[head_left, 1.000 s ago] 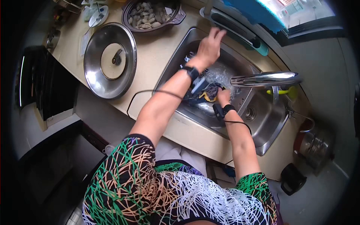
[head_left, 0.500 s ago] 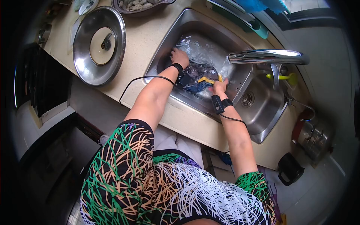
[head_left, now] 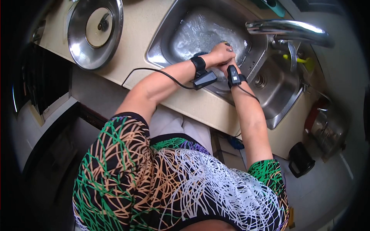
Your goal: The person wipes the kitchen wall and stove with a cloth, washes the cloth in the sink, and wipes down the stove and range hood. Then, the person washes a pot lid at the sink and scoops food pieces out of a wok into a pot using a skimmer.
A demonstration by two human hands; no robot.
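Head view, only one we have. Centre-top of frame: L hand [head_left: 221, 53] and R hand [head_left: 228, 67] together over the large basin [head_left: 154, 57], L crossing in front of R. L fingers look bent, curled in; how tightly, and round what, can't tell. R mostly hidden behind L, so no reading on its grip either.

Item being handled: dark-blue bit, prob. wet cloth [head_left: 200, 55], shows just past L wrist, in basin; rest of it hidden by hands & forearm, so we can't tell full shape.

Progress, our judgement: mid-wash. Basin holds churned water [head_left: 198, 32], item is down in it, nothing lifted out. Left to do, we'd guess: rinse/wring & removal.

Around: chrome faucet [head_left: 285, 27] arches in from upper R, spout end near the hands; can't tell if it's running. Small basin [head_left: 283, 90] R of the large one. Yellow-green utensil [head_left: 307, 62] behind it. Wide metal vessel [head_left: 79, 38] on counter [head_left: 135, 23], upper L, well apart. Black jug [head_left: 301, 159] lower R, clear of work.

In the way: L wrist box [head_left: 204, 79] by the front rim, R wrist box [head_left: 233, 76], both nr water; looped cable [head_left: 154, 69] across L forearm could snag. Faucet limits room to R.
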